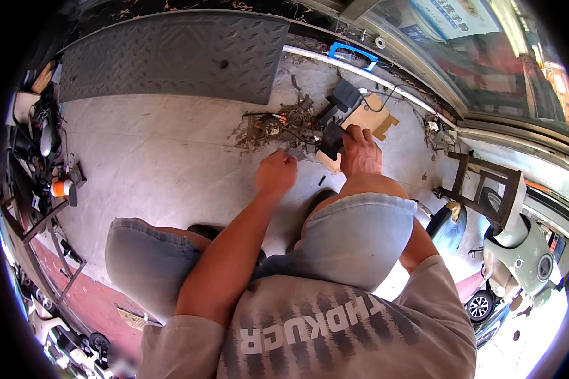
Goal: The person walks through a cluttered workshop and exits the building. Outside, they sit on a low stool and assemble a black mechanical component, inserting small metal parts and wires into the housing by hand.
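Black plastic block (332, 136) in our right hand (363, 151), fingers grasping its right side, just beside brown cardboard (368, 117) above grey floor (145, 145). Our left hand (277, 172) near, fingers curled inward; whether they hold anything, we cannot tell. Beyond our hands, dark heap of scraps (300, 118), round metal part (270, 126) at its left. Second black box (344, 95) near cardboard's upper-left edge. Blue frame (355, 48) beside white pipe (316, 57); treaded dark mat (171, 60) at upper left.
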{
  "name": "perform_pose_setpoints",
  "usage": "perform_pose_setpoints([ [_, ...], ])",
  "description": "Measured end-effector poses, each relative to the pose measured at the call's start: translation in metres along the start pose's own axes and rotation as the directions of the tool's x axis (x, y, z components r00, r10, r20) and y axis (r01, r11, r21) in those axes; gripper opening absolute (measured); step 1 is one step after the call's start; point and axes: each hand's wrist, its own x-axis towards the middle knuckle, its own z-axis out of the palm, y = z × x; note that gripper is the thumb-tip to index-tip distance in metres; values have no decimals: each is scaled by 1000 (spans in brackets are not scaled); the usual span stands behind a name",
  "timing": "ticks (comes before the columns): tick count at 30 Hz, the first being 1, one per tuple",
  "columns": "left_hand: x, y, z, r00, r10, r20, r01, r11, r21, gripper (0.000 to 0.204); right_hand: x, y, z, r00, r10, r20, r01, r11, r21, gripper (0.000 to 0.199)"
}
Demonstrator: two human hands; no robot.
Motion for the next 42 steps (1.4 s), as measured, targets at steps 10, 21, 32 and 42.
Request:
perform_pose_setpoints([
  [10,4,52,-15,974,135,-183,-181,948,-262,24,15,36,-59,977,-47,208,95,970,-225,15],
  [21,27,69,-48,912,166,375,188,645,-741,21,32,8,-99,915,-401,42,369,875,314,35],
  [32,17,74,-41,837,113,535,466,365,-806,34,29,-15,-43,833,181,523,-457,-309,834,13],
  [42,25,63,-24,900,183,396,328,314,-891,38,19,-2,-19,961,102,257,-250,717,651,39],
])
